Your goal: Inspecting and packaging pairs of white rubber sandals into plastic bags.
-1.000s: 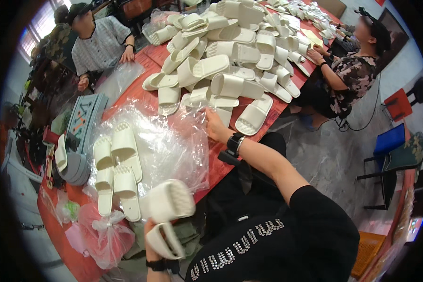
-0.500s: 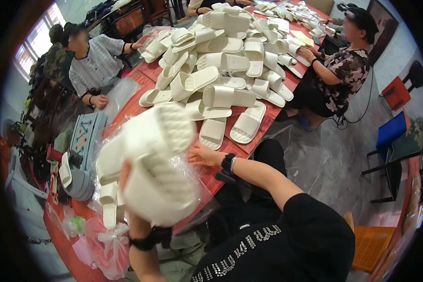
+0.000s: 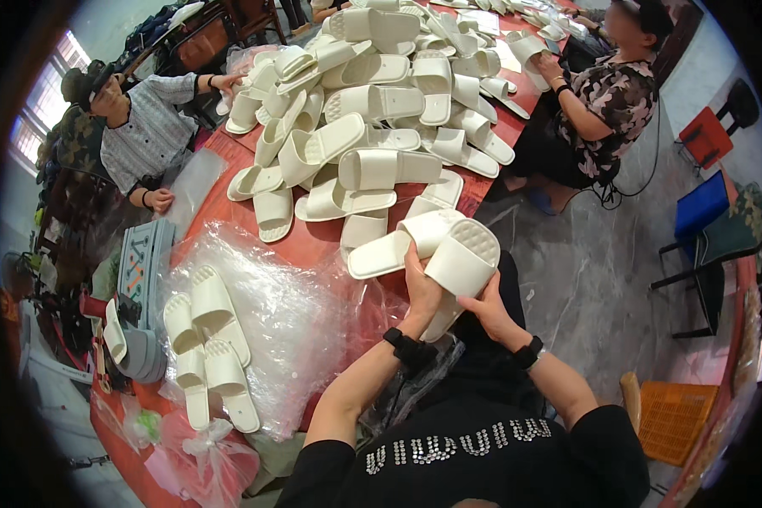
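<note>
Just past the table's near edge, my left hand (image 3: 422, 286) is closed around a cream slide slipper (image 3: 377, 256), with fingers by its strap. My right hand (image 3: 493, 315) grips a second cream slipper (image 3: 466, 254) by its side, thumb along the strap. The two slippers overlap, the second one tilted with its bumpy footbed up, so part of the first is hidden. Right behind them, a large heap of similar slippers (image 3: 385, 102) covers the red table (image 3: 207, 203). Left of my arms, several slippers (image 3: 220, 317) lie in overlapping rows on clear plastic bags (image 3: 288, 313).
A grey-blue case (image 3: 146, 258) and a grey bin (image 3: 140, 360) stand at the left. Knotted pink bags (image 3: 207, 457) lie at the lower left. Co-workers sit left (image 3: 152, 118) and right (image 3: 597, 106) of the table. Chairs (image 3: 720, 229) and an orange crate (image 3: 673, 415) are at the right.
My left hand has swung right from above the plastic bags, exposing the slippers lying there. My right hand has left the table edge and now holds a slipper beside the left.
</note>
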`<state>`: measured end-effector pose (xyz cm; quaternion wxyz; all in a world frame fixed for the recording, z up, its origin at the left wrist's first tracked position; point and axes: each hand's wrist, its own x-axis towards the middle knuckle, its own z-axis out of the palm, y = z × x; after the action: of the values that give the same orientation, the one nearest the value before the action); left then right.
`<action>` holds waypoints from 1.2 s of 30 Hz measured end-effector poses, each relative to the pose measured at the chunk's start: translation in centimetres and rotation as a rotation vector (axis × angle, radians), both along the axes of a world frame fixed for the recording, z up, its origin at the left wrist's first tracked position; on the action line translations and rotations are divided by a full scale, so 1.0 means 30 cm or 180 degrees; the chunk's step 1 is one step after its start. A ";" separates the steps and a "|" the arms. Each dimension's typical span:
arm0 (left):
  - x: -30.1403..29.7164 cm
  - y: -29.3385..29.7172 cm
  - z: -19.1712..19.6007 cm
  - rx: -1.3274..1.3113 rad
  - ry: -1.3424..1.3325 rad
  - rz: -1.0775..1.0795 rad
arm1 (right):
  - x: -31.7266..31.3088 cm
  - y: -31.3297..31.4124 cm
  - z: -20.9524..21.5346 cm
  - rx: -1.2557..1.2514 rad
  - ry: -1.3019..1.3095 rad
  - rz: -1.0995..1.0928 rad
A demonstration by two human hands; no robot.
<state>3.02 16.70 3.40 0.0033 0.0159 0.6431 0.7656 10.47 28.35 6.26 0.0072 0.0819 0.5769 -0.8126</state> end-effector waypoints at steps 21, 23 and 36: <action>-0.071 -0.229 -0.066 0.1674 -0.1146 -0.0592 | -0.200 0.006 -0.207 -0.1144 -0.0555 0.0517; -0.059 -0.244 -0.084 0.0687 -0.1497 -0.0735 | -0.203 0.000 -0.219 -0.0958 -0.0542 0.0478; 0.257 -0.680 0.081 -0.5422 0.0783 -0.1724 | -0.248 0.024 -0.204 0.0252 -0.0269 0.0332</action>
<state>10.73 -3.69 5.83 0.1253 0.2408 0.9624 -0.0042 3.03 29.07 0.14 0.0706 0.0861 0.6113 -0.7836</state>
